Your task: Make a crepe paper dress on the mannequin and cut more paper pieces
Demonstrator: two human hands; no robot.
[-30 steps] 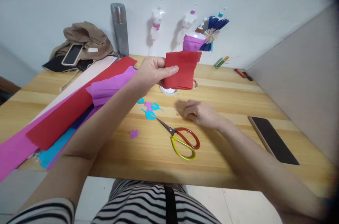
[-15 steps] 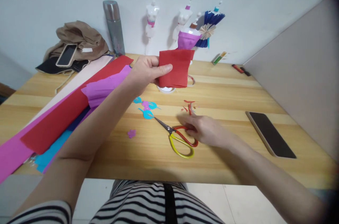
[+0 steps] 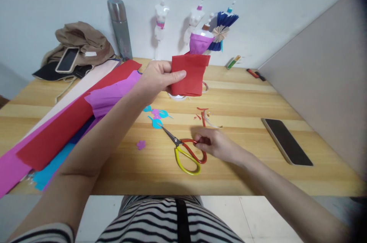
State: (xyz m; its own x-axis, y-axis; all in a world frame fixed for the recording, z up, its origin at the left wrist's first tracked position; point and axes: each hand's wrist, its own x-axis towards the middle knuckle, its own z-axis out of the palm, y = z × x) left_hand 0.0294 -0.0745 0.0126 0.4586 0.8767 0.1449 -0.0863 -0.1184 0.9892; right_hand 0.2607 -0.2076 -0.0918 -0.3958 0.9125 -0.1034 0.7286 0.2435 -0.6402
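left hand (image 3: 157, 76): pinching one layered red paper square (image 3: 190, 76) above counter (image 3: 129, 178) | right hand (image 3: 213, 144): curled at one pair of scissors (image 3: 177, 142), grip unclear | three blue cutouts (image 3: 156, 123), two phones (image 3: 286, 141)

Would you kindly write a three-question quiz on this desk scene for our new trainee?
1. What does the left hand hold?
2. True or false: in the picture, the grey flask stands to the right of the brown cloth.
3. Which handle of the scissors is nearer the right hand: a) red, b) yellow?

Key: 1. A red folded sheet; 2. True; 3. a.
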